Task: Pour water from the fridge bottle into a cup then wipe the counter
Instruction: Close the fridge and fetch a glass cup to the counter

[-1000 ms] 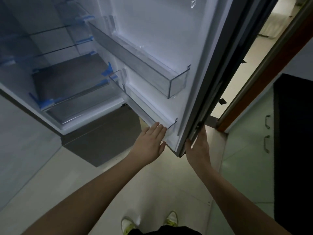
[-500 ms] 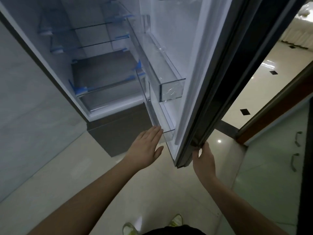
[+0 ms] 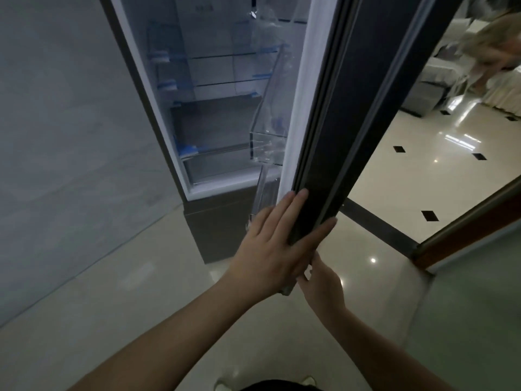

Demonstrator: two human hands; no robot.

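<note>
— What's different from half a second ago?

— The fridge door [image 3: 349,114] has swung in and now stands almost edge-on, so only a narrow gap shows the fridge interior [image 3: 214,108]. The left hand [image 3: 270,249] has moved off the lower door bin [image 3: 263,196] onto the door's bottom edge: fingers straight and close together, laid flat along the inner side, thumb stretched round the outer face. The right hand [image 3: 321,280] sits lower, under the door's bottom corner, partly behind the left; I cannot tell how its fingers lie.

— And the water bottle?

— Not visible. The upper door bin [image 3: 267,142] and glass shelves [image 3: 225,83] show nothing but blue tape.

— Room to move?

— The grey wall [image 3: 70,136] sits just left of the fridge. To the right, shiny floor tiles [image 3: 423,165] with black diamonds run off through a doorway, whose wooden frame [image 3: 465,230] stands right of the hands.
</note>
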